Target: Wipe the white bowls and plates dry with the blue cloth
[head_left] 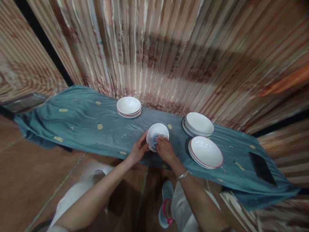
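A small white bowl [158, 128] is tilted toward me just over the front of the cloth-covered table. My left hand [139, 149] grips its left rim, thumb at the near edge and fingers along the side. Bunched inside the bowl is a light blue cloth [154, 140], which the fingers of my right hand [164, 148] press against the inner surface. A bracelet circles my right wrist. The palm side of my right hand is hidden.
A stack of white bowls [129, 105] stands behind and left. To the right are two more stacks, dark-rimmed bowls [200, 123] and red-rimmed bowls [207, 151]. A black phone [262, 168] lies on the teal tablecloth [87, 129] at far right. A striped curtain [154, 58] hangs behind.
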`<state>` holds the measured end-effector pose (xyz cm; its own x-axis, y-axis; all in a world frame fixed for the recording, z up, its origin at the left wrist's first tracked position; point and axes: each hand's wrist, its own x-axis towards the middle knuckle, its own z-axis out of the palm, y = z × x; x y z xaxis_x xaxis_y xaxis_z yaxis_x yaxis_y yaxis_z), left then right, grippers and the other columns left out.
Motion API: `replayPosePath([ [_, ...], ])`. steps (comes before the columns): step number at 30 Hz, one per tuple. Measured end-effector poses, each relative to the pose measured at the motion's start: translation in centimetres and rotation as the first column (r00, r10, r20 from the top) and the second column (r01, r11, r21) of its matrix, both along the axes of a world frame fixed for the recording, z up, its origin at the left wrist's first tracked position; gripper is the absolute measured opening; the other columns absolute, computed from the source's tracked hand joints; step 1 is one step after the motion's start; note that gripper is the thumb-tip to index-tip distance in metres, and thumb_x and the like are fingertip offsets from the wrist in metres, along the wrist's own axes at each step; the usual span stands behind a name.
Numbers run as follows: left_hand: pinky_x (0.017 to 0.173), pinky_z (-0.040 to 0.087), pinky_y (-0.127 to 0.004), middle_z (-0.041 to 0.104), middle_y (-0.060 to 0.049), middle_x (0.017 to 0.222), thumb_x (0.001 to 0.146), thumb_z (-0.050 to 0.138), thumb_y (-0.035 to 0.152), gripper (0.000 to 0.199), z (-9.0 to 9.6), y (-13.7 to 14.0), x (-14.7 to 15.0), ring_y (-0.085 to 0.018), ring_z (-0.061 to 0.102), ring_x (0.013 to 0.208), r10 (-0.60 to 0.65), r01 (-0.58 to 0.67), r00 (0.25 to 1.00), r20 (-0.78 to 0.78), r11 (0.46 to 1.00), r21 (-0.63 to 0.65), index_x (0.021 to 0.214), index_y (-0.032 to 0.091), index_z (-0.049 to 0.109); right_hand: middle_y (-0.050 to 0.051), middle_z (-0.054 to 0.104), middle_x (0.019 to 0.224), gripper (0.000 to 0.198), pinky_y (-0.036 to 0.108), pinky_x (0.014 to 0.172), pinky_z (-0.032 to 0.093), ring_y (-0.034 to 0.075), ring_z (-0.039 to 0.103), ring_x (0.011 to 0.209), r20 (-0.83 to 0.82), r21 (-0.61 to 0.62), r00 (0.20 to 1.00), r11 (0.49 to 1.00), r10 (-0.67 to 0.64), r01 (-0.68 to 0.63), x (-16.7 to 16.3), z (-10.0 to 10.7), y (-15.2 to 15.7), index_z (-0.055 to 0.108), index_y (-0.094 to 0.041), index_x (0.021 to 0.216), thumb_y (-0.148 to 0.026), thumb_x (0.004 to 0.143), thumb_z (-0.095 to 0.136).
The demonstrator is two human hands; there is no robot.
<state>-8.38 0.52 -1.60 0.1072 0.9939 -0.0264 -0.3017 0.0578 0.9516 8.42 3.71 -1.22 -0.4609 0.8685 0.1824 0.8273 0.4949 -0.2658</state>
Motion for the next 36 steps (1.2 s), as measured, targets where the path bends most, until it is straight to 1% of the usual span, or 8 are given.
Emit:
replayPosePath([
  [3,0.092,0.057,-0.046,0.047,-0.009,0.153,0.074,0.073,0.032,0.079,-0.1,0.0,0.1,-0.034,0.049,0.133,0.015,-0.014,1.0,0.027,1.0,-0.019,0.147,0.027,0.045,0.014,0.068,0.126,0.032,0.043,0.106,0.045,0.026,0.062,0.118,-0.106,-0.101,0.994,0.995,-0.016,0.005,-0.3,-0.1,-0.6,0.071,-0.017,0.11,-0.009,0.086,0.051],
  [7,0.092,0.057,-0.045,0.053,-0.009,0.148,0.075,0.071,0.032,0.078,-0.6,0.1,-0.1,-0.032,0.054,0.128,0.013,-0.013,1.0,0.026,1.0,-0.025,0.148,0.027,0.044,0.007,0.071,0.121,0.034,0.039,0.104,0.048,0.021,0.063,0.117,-0.306,-0.179,0.952,0.981,0.023,-0.081,-1.1,0.3,-0.9,0.072,-0.022,0.108,-0.01,0.085,0.05],
  [12,0.107,0.045,-0.046,0.057,-0.009,0.143,0.074,0.068,0.025,0.073,-1.0,0.5,-0.3,-0.029,0.053,0.13,0.043,-0.04,0.999,-0.027,0.995,0.088,0.145,0.022,0.049,0.002,0.074,0.111,0.031,0.035,0.095,0.052,0.019,0.068,0.103,-0.428,-0.217,0.904,0.97,0.008,-0.111,-1.4,0.8,-1.2,0.074,-0.024,0.101,-0.012,0.081,0.054],
  [14,0.108,0.045,-0.046,0.057,-0.009,0.143,0.072,0.067,0.023,0.074,-1.1,0.5,-0.3,-0.029,0.054,0.129,0.061,-0.057,0.997,-0.037,0.994,0.096,0.145,0.021,0.049,0.002,0.074,0.11,0.031,0.035,0.094,0.052,0.019,0.069,0.102,-0.395,-0.21,0.918,0.971,0.023,-0.115,-1.1,0.8,-1.5,0.073,-0.024,0.101,-0.01,0.079,0.056],
  [18,0.09,0.057,-0.044,0.057,-0.01,0.142,0.075,0.066,0.026,0.079,-1.1,0.2,-0.4,-0.028,0.061,0.118,0.007,-0.007,1.0,0.007,1.0,0.004,0.15,0.026,0.04,0.006,0.073,0.113,0.032,0.038,0.097,0.05,0.022,0.067,0.108,-0.231,-0.161,0.969,0.979,0.087,-0.126,0.3,0.8,-2.1,0.072,-0.021,0.101,-0.005,0.078,0.056],
  [25,0.082,0.06,-0.04,0.053,-0.011,0.144,0.076,0.068,0.03,0.086,-2.0,0.1,-0.2,-0.029,0.059,0.117,0.022,-0.022,1.0,-0.001,0.999,0.042,0.154,0.028,0.031,0.012,0.071,0.113,0.031,0.041,0.103,0.045,0.025,0.061,0.114,0.083,0.017,0.995,0.999,0.048,-0.05,2.6,0.7,-1.5,0.07,-0.016,0.099,-0.002,0.08,0.05],
  [30,0.08,0.061,-0.038,0.04,-0.011,0.155,0.072,0.067,0.022,0.084,-2.2,0.2,0.4,-0.035,0.045,0.133,0.074,-0.073,0.997,-0.018,0.995,0.062,0.15,0.026,0.037,0.015,0.067,0.118,0.031,0.038,0.096,0.047,0.025,0.059,0.106,0.123,0.154,0.986,0.984,-0.114,0.094,2.3,0.7,0.0,0.07,-0.014,0.1,-0.004,0.089,0.042],
  [36,0.079,0.061,-0.039,0.05,-0.012,0.146,0.072,0.066,0.023,0.086,-1.4,0.1,0.7,-0.034,0.05,0.128,0.055,-0.056,0.998,0.037,0.998,0.022,0.152,0.025,0.033,0.015,0.062,0.125,0.029,0.036,0.093,0.049,0.024,0.056,0.106,0.09,0.228,0.981,0.962,-0.172,0.148,1.2,0.3,1.0,0.068,-0.015,0.103,-0.007,0.092,0.043],
])
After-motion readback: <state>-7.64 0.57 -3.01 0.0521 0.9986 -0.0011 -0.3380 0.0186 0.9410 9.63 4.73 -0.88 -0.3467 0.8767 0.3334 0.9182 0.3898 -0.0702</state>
